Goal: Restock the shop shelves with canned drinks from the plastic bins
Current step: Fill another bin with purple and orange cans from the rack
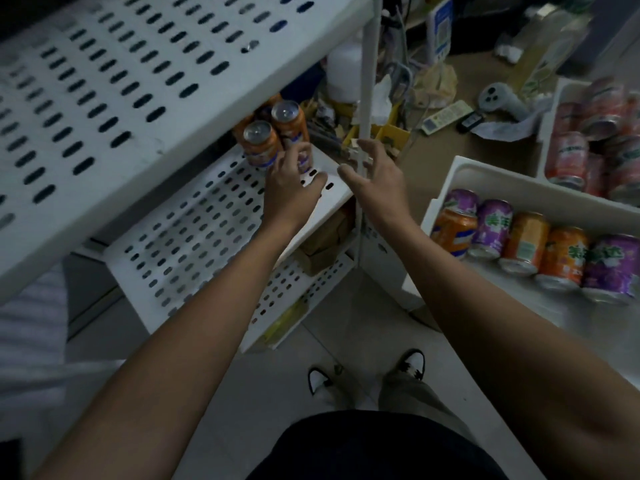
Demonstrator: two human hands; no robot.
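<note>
Cans (pixel 262 147) orange, silver-topped, upright on perforated shelf (pixel 194 230); left hand (pixel 291 188) touching.

Glossy cans (pixel 262 144), seemingly plastic shelf (pixel 194 220)

My bare left forearm (pixel 194 306) and right forearm (pixel 450 271) stretch away from me, side by side. My left hand (pixel 292 183) lies palm down, fingers loosely bent forward, thumb pointing right. My right hand (pixel 375 178), just beside it, has its fingers straight and spread.
</note>
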